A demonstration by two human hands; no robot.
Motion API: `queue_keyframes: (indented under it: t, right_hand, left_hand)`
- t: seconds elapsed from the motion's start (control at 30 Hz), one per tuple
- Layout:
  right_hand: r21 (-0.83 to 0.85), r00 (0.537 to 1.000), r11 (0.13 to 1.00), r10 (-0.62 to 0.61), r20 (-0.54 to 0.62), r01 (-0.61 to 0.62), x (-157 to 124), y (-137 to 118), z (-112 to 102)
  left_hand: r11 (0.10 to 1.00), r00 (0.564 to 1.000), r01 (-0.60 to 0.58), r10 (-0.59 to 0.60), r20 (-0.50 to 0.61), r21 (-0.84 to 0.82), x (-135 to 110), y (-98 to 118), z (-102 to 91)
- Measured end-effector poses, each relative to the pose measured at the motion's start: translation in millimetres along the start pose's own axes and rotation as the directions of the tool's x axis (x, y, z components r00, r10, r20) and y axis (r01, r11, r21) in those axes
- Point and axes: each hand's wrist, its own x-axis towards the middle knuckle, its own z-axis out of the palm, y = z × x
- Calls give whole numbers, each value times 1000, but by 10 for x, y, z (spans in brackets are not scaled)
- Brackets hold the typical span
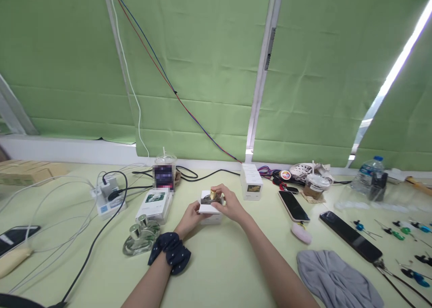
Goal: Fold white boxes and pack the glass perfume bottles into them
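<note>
My left hand (191,218) grips the side of a small white box (212,219), which stands on the table with its top flap folded out toward me. My right hand (230,201) pinches the gold cap (213,192) of what looks like a perfume bottle at the box's open mouth. Most of the bottle is hidden by the box and fingers, so I cannot tell how deep it sits. Left of my hands, two clear glass bottles (143,238) with silver caps stand close together. Behind them lies a white box (155,205) with a green picture.
Another white box (251,182) stands behind my right hand. A power strip (107,204) with cables is at left, beside a drink cup (164,173). To the right are a phone (293,206), a larger black phone (351,236), a grey cloth (337,276) and an iced drink (315,186).
</note>
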Motion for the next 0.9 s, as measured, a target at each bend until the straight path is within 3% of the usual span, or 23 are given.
queue_keyframes:
  t: [0.33,0.63,0.73,0.9]
  right_hand:
    - [76,999,997,-32,-15,34,11,79,41]
    - [-3,983,997,70,-172,-72,14,71,-60]
    - [-73,990,996,42,-137,-52,7,69,-108]
    - [-87,997,994,73,15,-72,-14,22,-145]
  left_hand:
    - [999,1000,-12,13,-6,34,18,-46,-9]
    - [999,999,33,-33,22,-11,6,-31,3]
    - [999,999,34,-34,29,-10,4,-21,2]
    - [1000,999,22,-22,32,5,8,-28,2]
